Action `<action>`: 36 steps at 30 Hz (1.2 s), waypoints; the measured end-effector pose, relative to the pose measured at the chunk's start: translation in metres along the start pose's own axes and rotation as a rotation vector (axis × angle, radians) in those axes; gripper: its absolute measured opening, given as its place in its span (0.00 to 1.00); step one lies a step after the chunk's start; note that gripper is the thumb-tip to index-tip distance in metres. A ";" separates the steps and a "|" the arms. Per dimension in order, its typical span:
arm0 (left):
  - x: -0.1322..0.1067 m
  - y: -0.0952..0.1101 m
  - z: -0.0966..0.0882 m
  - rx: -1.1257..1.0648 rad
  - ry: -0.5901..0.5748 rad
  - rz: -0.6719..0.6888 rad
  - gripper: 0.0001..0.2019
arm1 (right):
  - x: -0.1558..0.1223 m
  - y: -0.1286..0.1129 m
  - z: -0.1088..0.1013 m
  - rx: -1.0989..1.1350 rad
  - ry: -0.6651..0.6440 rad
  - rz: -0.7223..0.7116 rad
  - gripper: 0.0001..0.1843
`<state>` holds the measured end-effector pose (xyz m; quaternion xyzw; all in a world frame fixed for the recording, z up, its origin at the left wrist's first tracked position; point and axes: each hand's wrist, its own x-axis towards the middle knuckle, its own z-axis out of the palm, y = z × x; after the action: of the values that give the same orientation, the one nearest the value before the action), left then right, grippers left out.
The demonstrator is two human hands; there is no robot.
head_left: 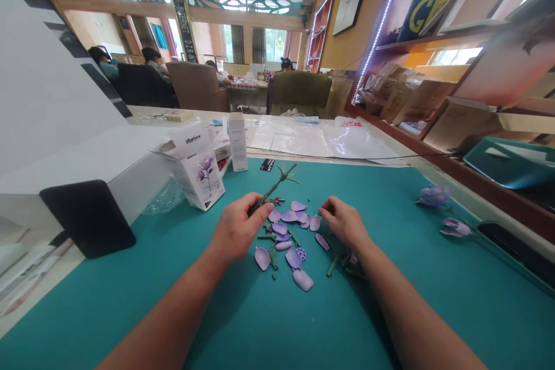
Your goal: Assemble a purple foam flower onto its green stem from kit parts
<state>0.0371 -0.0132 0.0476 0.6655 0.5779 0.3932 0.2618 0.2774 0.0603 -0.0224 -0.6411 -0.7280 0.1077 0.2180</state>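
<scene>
Green and slender, the stem (pixel 273 187) is in your left hand (pixel 236 228), slanting up and away over the middle of the counter (pixel 243 324), probably to set its leafy tip clear of the parts below. Loose purple petals (pixel 303 280) lie scattered between your hands, seemingly for easy reach. Your left grip is closed, thumb and fingers pinching the stem. Your right hand (pixel 346 224) is just beside the petals, fingers curled inward; whether that grip holds anything small does not show. Farther out, the printed box (pixel 206 176) stands at left, and purple flowers (pixel 435 196) lie at right.
</scene>
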 end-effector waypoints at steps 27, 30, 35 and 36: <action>0.004 -0.012 0.020 0.132 -0.267 0.083 0.13 | -0.028 -0.057 0.005 0.831 -0.257 -0.306 0.13; 0.004 -0.013 0.021 0.131 -0.307 0.087 0.13 | -0.030 -0.059 0.002 0.777 -0.260 -0.311 0.14; 0.003 -0.012 0.020 0.120 -0.337 0.090 0.14 | -0.031 -0.061 -0.003 0.646 -0.256 -0.360 0.16; 0.003 -0.012 0.019 0.109 -0.348 0.089 0.15 | -0.031 -0.062 -0.004 0.655 -0.270 -0.364 0.17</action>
<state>0.0466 -0.0057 0.0284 0.7614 0.5145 0.2515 0.3038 0.2271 0.0203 0.0022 -0.3783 -0.7790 0.3770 0.3286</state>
